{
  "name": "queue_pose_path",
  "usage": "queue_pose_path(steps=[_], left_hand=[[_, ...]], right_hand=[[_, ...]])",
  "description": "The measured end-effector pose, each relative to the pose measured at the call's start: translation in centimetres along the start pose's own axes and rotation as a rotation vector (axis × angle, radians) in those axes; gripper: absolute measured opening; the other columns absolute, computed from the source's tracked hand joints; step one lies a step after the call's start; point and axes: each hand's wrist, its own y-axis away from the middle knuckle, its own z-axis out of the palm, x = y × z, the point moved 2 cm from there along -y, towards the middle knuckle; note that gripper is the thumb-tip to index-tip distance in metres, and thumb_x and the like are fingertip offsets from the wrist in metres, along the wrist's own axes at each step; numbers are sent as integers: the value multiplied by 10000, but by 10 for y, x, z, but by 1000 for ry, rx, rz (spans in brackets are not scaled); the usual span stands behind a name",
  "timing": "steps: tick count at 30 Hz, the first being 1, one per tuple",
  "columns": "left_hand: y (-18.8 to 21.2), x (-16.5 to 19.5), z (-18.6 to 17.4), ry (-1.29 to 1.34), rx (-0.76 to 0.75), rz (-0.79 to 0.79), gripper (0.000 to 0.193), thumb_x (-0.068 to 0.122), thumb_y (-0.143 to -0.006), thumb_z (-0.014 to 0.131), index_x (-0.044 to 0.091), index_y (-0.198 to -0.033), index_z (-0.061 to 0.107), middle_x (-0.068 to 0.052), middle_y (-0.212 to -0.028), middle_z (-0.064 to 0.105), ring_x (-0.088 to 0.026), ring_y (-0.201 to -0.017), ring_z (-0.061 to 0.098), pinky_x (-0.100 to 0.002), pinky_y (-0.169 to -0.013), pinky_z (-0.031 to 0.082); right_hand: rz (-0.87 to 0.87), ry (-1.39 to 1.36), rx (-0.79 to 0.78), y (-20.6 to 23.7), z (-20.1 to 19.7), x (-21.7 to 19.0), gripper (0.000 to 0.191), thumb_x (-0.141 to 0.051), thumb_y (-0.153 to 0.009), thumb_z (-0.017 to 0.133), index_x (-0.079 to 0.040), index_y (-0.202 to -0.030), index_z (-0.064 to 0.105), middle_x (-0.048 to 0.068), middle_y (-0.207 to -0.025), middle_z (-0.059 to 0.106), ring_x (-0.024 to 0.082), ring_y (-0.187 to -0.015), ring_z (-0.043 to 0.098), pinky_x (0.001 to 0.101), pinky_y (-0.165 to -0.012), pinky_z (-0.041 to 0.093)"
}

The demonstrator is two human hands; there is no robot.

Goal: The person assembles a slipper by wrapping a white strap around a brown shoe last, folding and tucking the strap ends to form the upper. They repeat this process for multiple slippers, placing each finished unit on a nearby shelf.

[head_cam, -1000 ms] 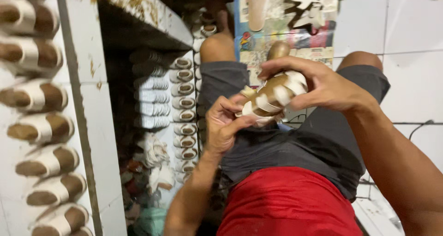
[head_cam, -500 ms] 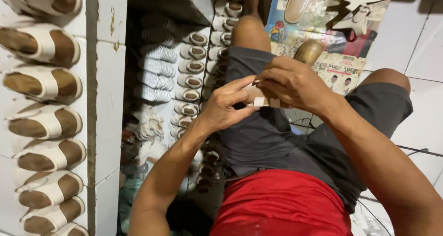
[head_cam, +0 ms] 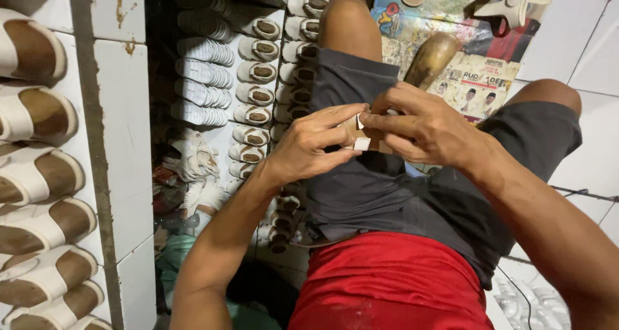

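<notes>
My left hand [head_cam: 316,146] and my right hand [head_cam: 422,127] meet over my lap, above my dark grey shorts [head_cam: 387,188]. Together they grip a small sandal [head_cam: 362,136] with white straps and a brown sole. Most of it is hidden under my fingers; only white strap ends show between the two hands. A brown wooden shoe form [head_cam: 431,59] stands up just behind my right hand.
Rows of white-strapped brown sandals [head_cam: 39,175] lie along the white ledge at the left. More small sandals [head_cam: 255,78] and white soles [head_cam: 203,78] line the floor beside my left knee. Printed paper [head_cam: 477,78] covers the floor ahead, with white tiles at the right.
The sandal has been lowered from in front of me down onto my lap. Both hands have closed over it, so much less of it shows. The view has tilted down.
</notes>
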Motion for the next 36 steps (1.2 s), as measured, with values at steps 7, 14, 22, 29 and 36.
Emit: queue_pose_path(steps=[7, 14, 22, 29, 36], left_hand=[[-8, 15, -3, -69, 0, 17, 226, 25, -852, 796, -18, -1047, 690, -203, -1439, 593, -361, -1331, 623, -404, -1116, 535], [-8, 23, 8, -110, 36, 19, 281, 29, -856, 836, 6, -1032, 619, -197, -1418, 611, -370, -1332, 620, -418, -1128, 527], [-31, 49, 45, -183, 639, 93, 760, 32, -853, 895, 123, -1384, 360, -213, -1461, 532, -376, -1327, 594, -420, -1161, 488], [-69, 75, 94, 254, 544, -103, 788, 66, -903, 733, -2, -1577, 330, -219, -1476, 472, -290, -1407, 483, -391, -1232, 398], [-84, 51, 104, 874, 305, -292, 682, 114, -966, 673, -66, -1545, 363, -174, -1489, 511, -226, -1350, 538, -362, -1162, 433]], right_hand=[[169, -96, 100, -1, -11, -12, 376, -107, -947, 681, 3, -1307, 670, 118, -1111, 645, 261, -1009, 654, 392, -850, 554], [516, -133, -118, 3, 0, 1, 461, -245, -954, 707, -17, -1345, 621, 156, -1091, 628, 318, -1055, 593, 428, -916, 486], [553, -645, 822, 43, 15, -21, 612, -439, -1180, 423, -47, -1631, 288, 118, -1607, 418, 230, -1488, 436, 376, -1270, 345], [573, -1101, 876, 73, 22, -36, 689, -461, -1117, 429, -51, -1631, 222, 113, -1490, 495, 234, -1342, 530, 404, -1158, 425], [564, -1321, 988, 87, 14, -37, 572, -258, -1095, 506, -57, -1593, 310, 87, -1420, 545, 189, -1268, 556, 358, -1064, 458]])
